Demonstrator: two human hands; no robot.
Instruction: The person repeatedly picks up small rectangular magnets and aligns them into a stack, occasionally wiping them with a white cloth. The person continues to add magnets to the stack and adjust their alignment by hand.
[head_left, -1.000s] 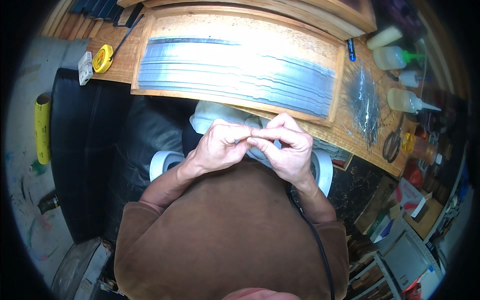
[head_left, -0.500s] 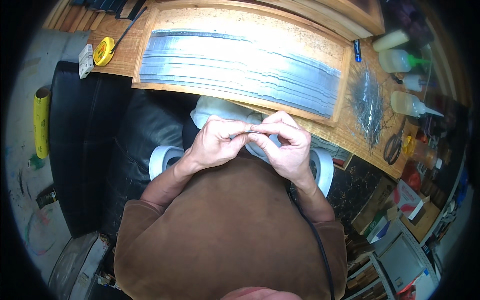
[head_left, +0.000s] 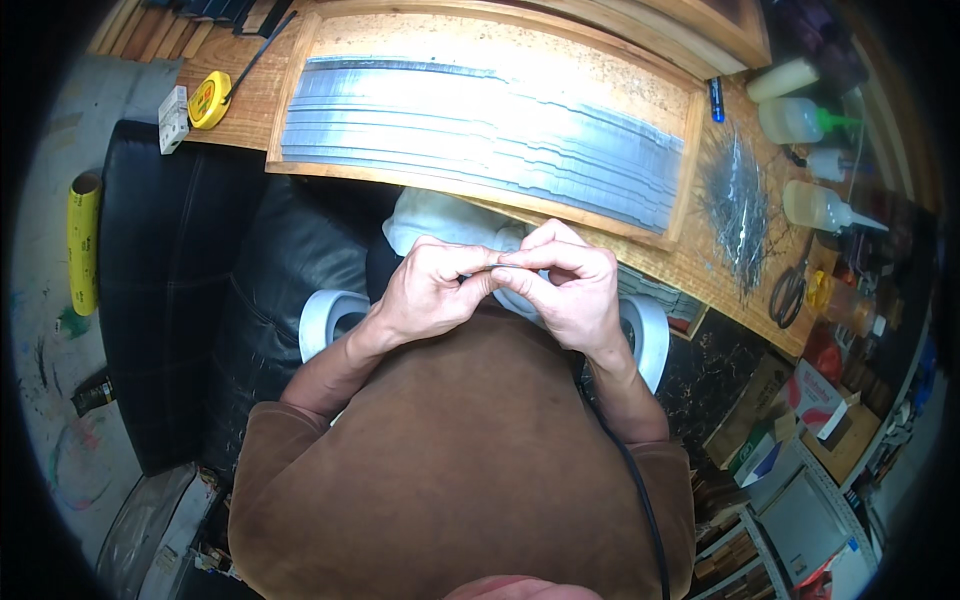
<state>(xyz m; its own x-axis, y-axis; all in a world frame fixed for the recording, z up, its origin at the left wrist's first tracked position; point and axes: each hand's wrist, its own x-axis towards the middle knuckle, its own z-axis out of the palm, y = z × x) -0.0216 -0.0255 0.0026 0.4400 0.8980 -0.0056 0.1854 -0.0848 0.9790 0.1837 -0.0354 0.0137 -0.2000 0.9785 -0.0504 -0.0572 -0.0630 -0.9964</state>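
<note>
My left hand [head_left: 428, 293] and my right hand [head_left: 562, 285] meet in front of my chest, fingertips pinched together on a thin short metal pin [head_left: 487, 267] held level between them. Under the hands lies a white cloth [head_left: 432, 215] on my lap. A white tape roll [head_left: 326, 318] sits by my left wrist and another white roll [head_left: 650, 335] by my right wrist. Beyond the hands is a wooden tray [head_left: 690, 150] lined with long grey metal strips [head_left: 480, 130].
A heap of thin metal pins [head_left: 737, 205] lies right of the tray. Glue bottles [head_left: 815, 208], scissors [head_left: 789, 294] and a blue pen [head_left: 716, 99] lie at the right. A yellow tape measure [head_left: 209, 101] sits at the left end. A black seat [head_left: 170, 290] and a yellow roll [head_left: 84, 240] are left.
Both hands have stayed pinched together on the pin, with only small finger shifts. The view has tilted slightly.
</note>
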